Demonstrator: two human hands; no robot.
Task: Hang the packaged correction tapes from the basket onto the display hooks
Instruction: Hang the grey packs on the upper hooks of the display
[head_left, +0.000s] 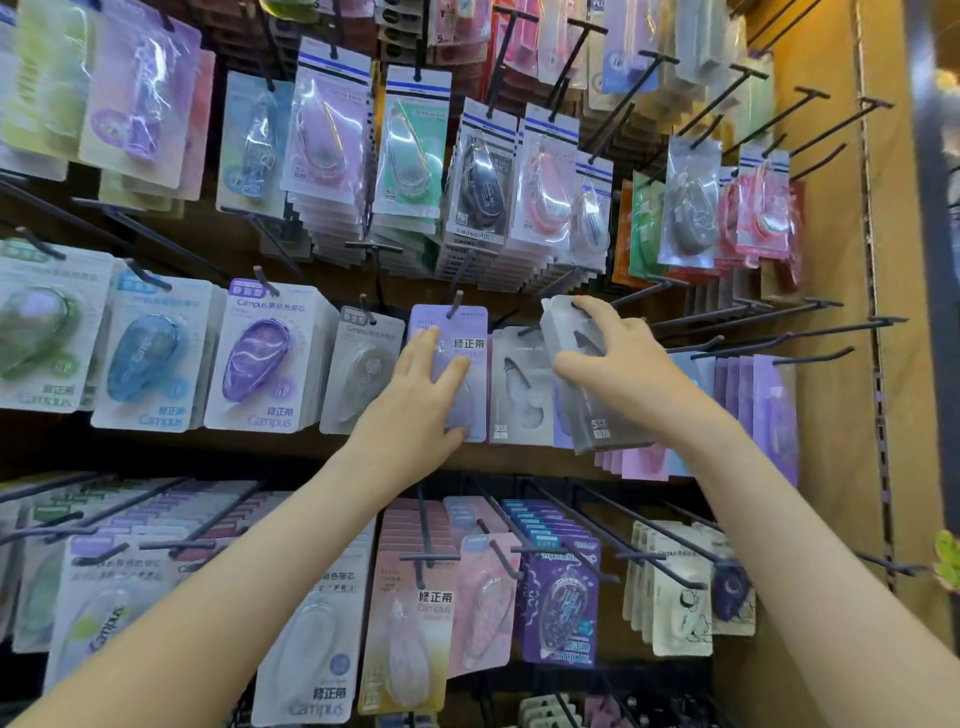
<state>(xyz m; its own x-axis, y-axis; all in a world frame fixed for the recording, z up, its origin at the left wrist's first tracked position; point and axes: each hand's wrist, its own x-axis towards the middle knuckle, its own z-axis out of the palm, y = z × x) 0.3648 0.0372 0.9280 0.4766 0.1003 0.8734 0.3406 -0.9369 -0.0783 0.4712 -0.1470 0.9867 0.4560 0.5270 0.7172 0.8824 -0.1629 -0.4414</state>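
Right hand (626, 364) grips upright grey plastic-fronted tape packs (592, 415), black wire hook (581, 309) at their twelve o'clock; left hand (415, 387), fingers (423, 347) straight, presses a lilac hanging pack (465, 332).

A single wide-angle camera sits on the person's head and faces forward, square to a wall of display hooks (457, 305) hung with packaged correction tapes (254, 358). It stands close: the display fills the frame, with rows above, level with and below the lens. The wide lens bends the outer rows, so the upper hooks splay outward. Both forearms enter from the bottom corners and reach up to mid-frame, where the left hand (415, 395) and the right hand (634, 364), gripping a grey package (592, 415), meet the middle row. A tan side panel (831, 234) bounds the right.
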